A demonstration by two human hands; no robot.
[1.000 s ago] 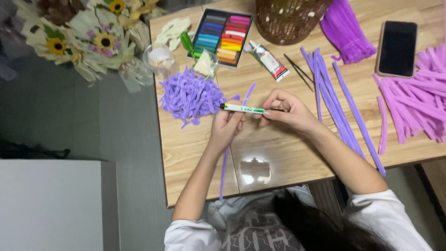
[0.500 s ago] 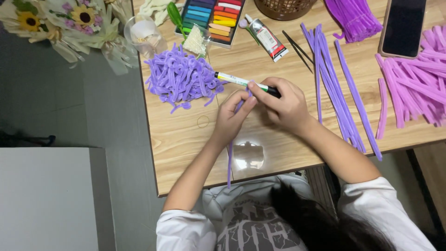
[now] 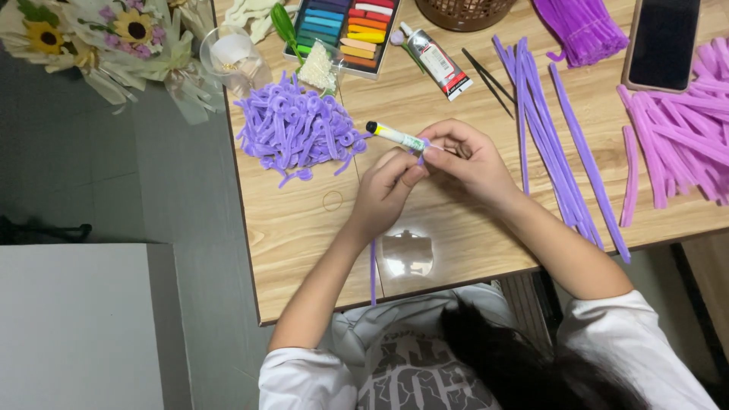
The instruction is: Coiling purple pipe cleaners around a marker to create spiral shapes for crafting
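Right hand (image 3: pixel 471 156) pinching the thin white pen with the yellow cap (image 3: pixel 395 137), held level just above the wooden bench (image 3: pixel 304 228), cap end poking out to the left. Left hand (image 3: pixel 387 190) closed narrow around a long purple fuzzy pipe cleaner (image 3: pixel 373 269), fingertips right up against the pen barrel where the wire seems to meet it. Tail of that pipe cleaner trailing straight down past the wrist and over the bench edge toward the lap. Can't tell how many turns are on the pen, too small and hidden by fingers.

Tips for a good curl, judging from this:
- Best with the pen kept steady and level, wrapping done by the other side.
- Tight, touching turns, no gaps, tension on the loose tail.
- Thumb pressed on the first turn to stop slipping.
- Worth watching the dangling tail, easy to snag on the bench edge.

Further out: heap of short curled purple pipe cleaner pieces (image 3: pixel 292 129) just left of the pen. Bundle of straight purple pipe cleaners (image 3: pixel 531 106) lying to the right, pink ones (image 3: pixel 683 129) beyond. Tube of glue (image 3: pixel 437 61), tray of coloured sticks (image 3: pixel 342 30), dark phone (image 3: pixel 664 42) along the far side, well apart.
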